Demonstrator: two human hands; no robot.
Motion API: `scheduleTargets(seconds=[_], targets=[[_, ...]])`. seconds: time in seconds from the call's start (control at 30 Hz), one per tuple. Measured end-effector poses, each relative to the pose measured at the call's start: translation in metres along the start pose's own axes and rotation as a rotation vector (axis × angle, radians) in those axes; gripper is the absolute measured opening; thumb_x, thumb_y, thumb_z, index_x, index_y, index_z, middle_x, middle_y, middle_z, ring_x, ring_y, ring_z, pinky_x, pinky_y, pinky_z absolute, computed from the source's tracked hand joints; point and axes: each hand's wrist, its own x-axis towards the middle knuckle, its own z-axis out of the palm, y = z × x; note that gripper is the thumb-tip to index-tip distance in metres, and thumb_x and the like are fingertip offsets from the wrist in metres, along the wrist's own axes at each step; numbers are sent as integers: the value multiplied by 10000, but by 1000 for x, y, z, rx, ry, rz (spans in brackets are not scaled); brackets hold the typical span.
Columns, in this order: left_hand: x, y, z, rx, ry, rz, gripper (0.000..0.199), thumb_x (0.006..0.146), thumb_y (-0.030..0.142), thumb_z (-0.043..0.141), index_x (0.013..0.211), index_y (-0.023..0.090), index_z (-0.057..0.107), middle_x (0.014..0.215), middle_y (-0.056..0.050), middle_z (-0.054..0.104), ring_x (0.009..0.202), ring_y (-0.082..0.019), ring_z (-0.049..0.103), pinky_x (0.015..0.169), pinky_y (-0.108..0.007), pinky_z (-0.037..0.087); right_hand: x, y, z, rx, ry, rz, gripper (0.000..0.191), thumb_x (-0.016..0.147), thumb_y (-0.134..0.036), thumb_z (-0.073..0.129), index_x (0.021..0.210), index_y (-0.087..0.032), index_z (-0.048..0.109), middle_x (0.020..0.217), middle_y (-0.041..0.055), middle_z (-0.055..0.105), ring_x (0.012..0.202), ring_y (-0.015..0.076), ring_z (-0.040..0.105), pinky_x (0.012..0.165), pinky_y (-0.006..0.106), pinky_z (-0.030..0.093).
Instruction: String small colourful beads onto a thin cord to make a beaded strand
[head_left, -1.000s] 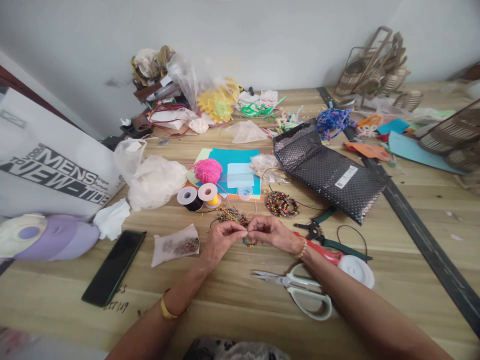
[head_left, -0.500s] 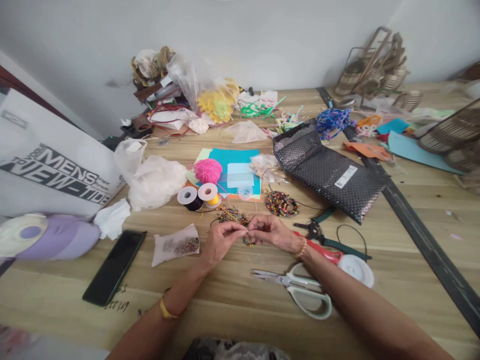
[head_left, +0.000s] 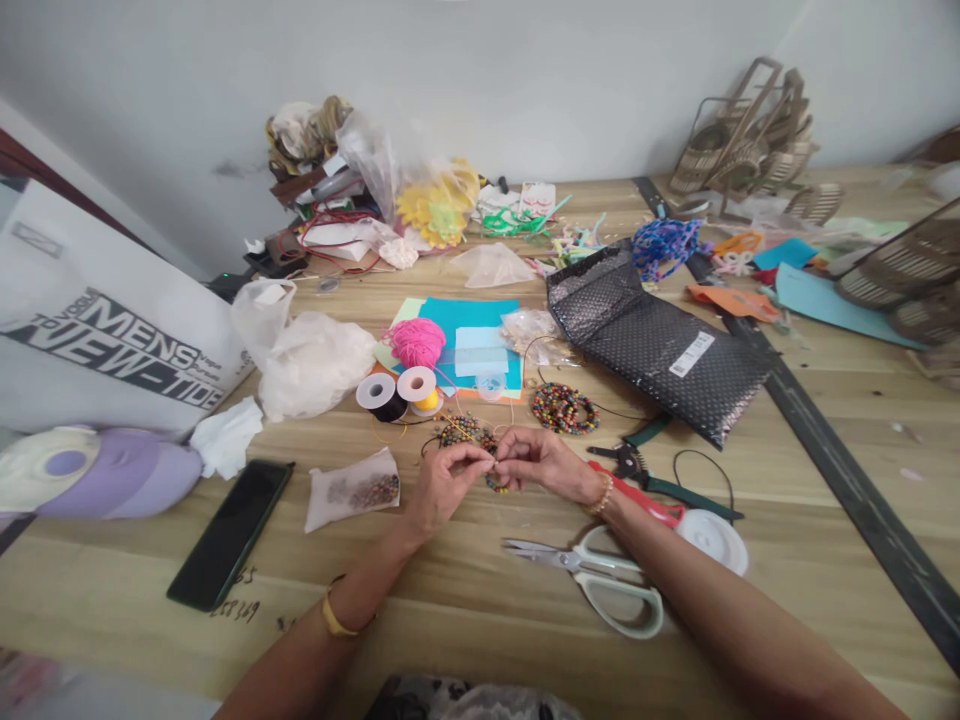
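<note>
My left hand [head_left: 442,487] and my right hand [head_left: 550,466] meet over the middle of the table, both pinched with fingertips almost touching. Between them they grip the end of a beaded string, too thin to make out at the fingertips. Its multicoloured beads [head_left: 496,484] hang just under the right fingers. Loose small beads [head_left: 459,430] lie right behind the hands, partly hidden by them. A coiled strand of beads [head_left: 564,408] rests beyond my right hand. Left of my left hand is a small pale pouch [head_left: 354,490] with beads showing in it.
Scissors [head_left: 585,570] lie beneath my right forearm, with green-handled pliers [head_left: 652,470] further right. Spools of black thread [head_left: 386,400] and yellow thread [head_left: 426,398] stand near pink yarn [head_left: 418,343]. A phone [head_left: 229,535] lies left; a black bubble mailer [head_left: 652,330] is at back right.
</note>
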Motion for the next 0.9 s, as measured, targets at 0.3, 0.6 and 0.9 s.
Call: scheduleTargets(seconds=[0.3,0.6,0.9], targets=[[-3,3,2,118,2,71,113,801,220,580,734,153,641,698,-19,679,658,-137,609,678,-232,491,-1,-2,0,-39,-32,-14,278,794,-393,687,832,-139,581,673,10,653,526,70,561,513,180,466],[-4,9,-3,-44,18,-7,135,811,271,592,756,153,629,721,-28,674,700,-150,624,703,-241,499,-2,-1,0,-213,166,-34,113,743,-211,603,826,-154,553,629,-37,552,430,42,418,392,148,311],[-7,15,-2,111,84,151,148,832,264,577,746,162,642,746,-32,657,720,-154,600,704,-248,479,-5,-9,11,-55,34,-83,273,775,-342,682,938,-147,583,665,-11,607,502,78,526,444,176,388]])
